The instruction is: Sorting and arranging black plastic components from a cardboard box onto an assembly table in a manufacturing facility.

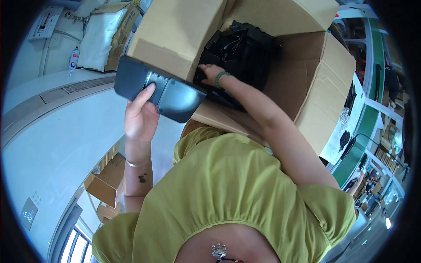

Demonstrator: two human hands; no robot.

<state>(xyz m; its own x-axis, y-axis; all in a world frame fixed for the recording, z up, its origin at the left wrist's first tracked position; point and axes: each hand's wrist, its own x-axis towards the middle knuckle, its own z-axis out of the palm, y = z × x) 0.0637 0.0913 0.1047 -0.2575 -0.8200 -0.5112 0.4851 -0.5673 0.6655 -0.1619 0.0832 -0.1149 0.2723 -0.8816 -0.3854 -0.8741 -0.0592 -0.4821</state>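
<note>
The left hand (142,115) is gripping one glossy, round-cornered black panel (182,101) at the near-left corner of an open cardboard box (294,72). The right hand (213,74) is reaching inside among angular black parts (245,46), its grip unclear. Beyond, one spray can (74,58) is standing.

The rectangular panel (180,101) is glossy charcoal-black with a pale bluish sheen; the cardboard box (322,87) is plain tan-brown. The jumbled parts (247,41) inside look all black, as far as the shadow shows. Blouse (219,175): plain olive-green; beaded bracelet (221,78): green; bangle (138,165): silver.
</note>
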